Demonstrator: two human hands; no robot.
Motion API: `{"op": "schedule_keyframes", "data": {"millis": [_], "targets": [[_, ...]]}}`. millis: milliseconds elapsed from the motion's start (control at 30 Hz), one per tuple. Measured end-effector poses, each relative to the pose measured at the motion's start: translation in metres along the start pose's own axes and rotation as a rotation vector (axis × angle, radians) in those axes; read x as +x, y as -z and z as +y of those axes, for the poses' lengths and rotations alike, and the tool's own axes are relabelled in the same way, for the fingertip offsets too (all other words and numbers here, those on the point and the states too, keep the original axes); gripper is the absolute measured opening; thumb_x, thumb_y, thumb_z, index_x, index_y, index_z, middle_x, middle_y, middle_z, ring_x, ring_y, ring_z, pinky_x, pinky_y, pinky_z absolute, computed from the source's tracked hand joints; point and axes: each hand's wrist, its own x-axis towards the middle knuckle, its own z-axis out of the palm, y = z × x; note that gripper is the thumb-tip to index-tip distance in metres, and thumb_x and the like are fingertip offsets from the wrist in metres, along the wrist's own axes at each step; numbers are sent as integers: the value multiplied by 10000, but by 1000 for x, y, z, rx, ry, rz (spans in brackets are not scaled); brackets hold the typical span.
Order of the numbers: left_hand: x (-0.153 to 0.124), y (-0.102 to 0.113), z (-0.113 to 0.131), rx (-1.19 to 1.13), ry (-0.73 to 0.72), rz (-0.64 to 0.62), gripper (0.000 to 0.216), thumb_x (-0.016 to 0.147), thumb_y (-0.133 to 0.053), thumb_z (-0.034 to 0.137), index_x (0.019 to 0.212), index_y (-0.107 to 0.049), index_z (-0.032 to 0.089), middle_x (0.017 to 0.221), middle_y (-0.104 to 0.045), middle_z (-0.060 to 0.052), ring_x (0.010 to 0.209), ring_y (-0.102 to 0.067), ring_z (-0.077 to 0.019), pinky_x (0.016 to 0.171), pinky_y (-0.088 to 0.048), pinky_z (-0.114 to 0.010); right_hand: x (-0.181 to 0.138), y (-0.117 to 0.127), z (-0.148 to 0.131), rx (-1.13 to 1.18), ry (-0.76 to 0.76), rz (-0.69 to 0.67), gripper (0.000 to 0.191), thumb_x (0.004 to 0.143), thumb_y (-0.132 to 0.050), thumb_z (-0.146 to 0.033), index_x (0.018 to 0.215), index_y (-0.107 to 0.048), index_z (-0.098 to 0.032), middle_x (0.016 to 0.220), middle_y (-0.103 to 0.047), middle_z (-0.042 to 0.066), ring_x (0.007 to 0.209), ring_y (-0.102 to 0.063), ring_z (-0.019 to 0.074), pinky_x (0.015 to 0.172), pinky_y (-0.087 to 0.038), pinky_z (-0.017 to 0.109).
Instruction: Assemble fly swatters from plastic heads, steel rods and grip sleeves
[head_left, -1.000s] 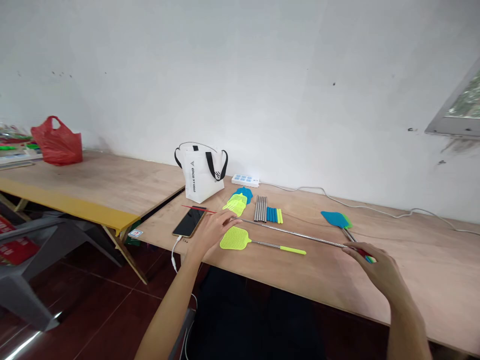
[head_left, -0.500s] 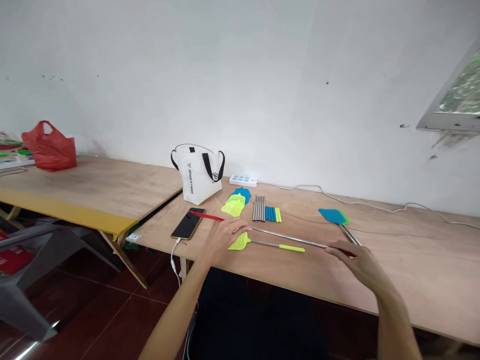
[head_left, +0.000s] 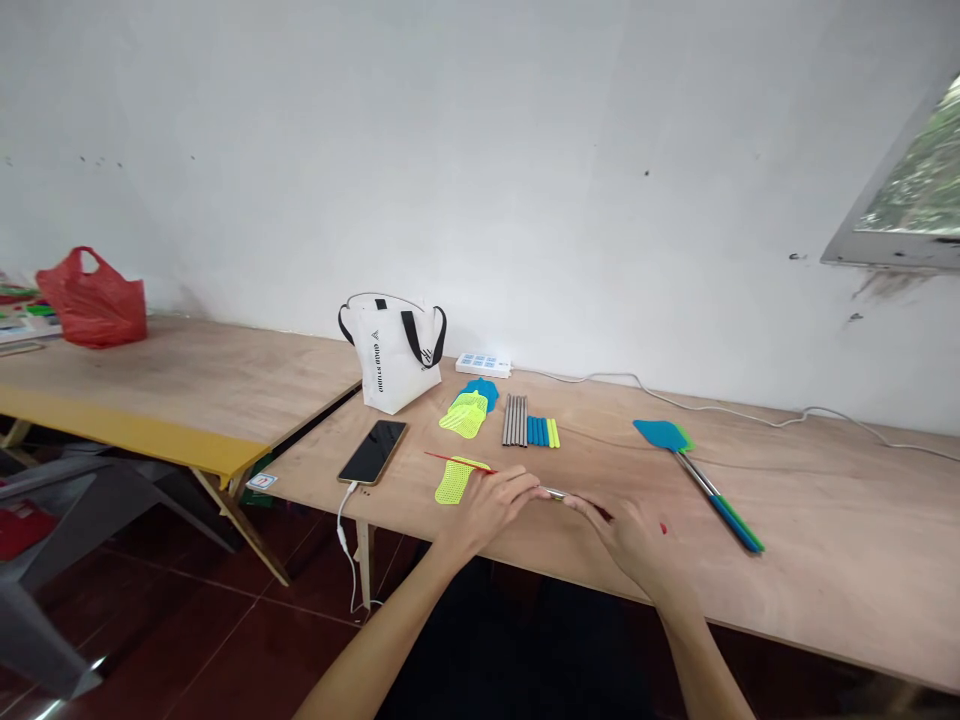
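My left hand (head_left: 491, 507) and my right hand (head_left: 626, 530) are close together near the table's front edge, both closed on a telescopic metal rod (head_left: 555, 492) that is now short between them. A thin red piece (head_left: 450, 460) sticks out to the left of my left hand, over a yellow-green fly swatter head (head_left: 452, 482). A small red bit (head_left: 663, 528) shows just right of my right hand.
On the wooden table (head_left: 825, 560) lie a phone (head_left: 373, 451) on a white cable, a white tote bag (head_left: 394, 352), loose swatter heads (head_left: 469, 410), a row of metal tubes (head_left: 514, 420) and coloured grips (head_left: 542, 432), two finished swatters (head_left: 697, 470), a power strip (head_left: 484, 364). A red bag (head_left: 91, 300) sits far left.
My two hands have come together, and the long rod between them has collapsed to a short length. The view has shifted slightly.
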Motion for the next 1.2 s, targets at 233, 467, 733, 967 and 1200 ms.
{"op": "schedule_keyframes", "data": {"millis": [233, 467, 733, 967, 1200], "targets": [[-2, 7, -14, -6, -34, -60, 446, 1051, -420, 529, 941, -702, 202, 881, -723, -12, 751, -651, -128, 621, -353, -258, 3, -13, -18, -17, -11, -6, 428, 1028, -430, -553, 976, -787, -322, 959, -808, 14, 810, -761, 227, 634, -496, 284], [-1, 19, -12, -3, -40, -148, 345, 1064, -454, 467, 1032, -686, 214, 982, -729, -12, 821, -676, -145, 653, -391, -253, 2, -8, -15, 7, 19, -50, 438, 1032, -410, -550, 1022, -776, -309, 996, -803, 43, 838, -758, 236, 651, -512, 289], [0, 25, -5, 36, -63, -188, 291, 1088, -427, 376, 1053, -668, 217, 993, -716, -10, 817, -669, -143, 641, -391, -263, 2, -6, -14, -77, 25, -67, 514, 1029, -365, -616, 930, -740, -278, 804, -778, 33, 677, -717, 205, 591, -433, 273], [0, 24, -2, 71, -97, -166, 387, 1095, -368, 434, 1025, -669, 201, 940, -693, -16, 744, -634, -122, 596, -367, -259, -1, -8, -11, -172, 92, -3, 605, 1034, -309, -642, 874, -733, -243, 699, -746, 44, 598, -674, 183, 558, -348, 270], [0, 22, -4, 85, -108, -150, 430, 1089, -357, 469, 994, -677, 198, 919, -692, -20, 707, -613, -120, 587, -349, -264, 0, -7, -12, -152, 82, -48, 632, 1046, -260, -633, 874, -734, -253, 674, -741, 41, 574, -671, 191, 539, -296, 281]]}}
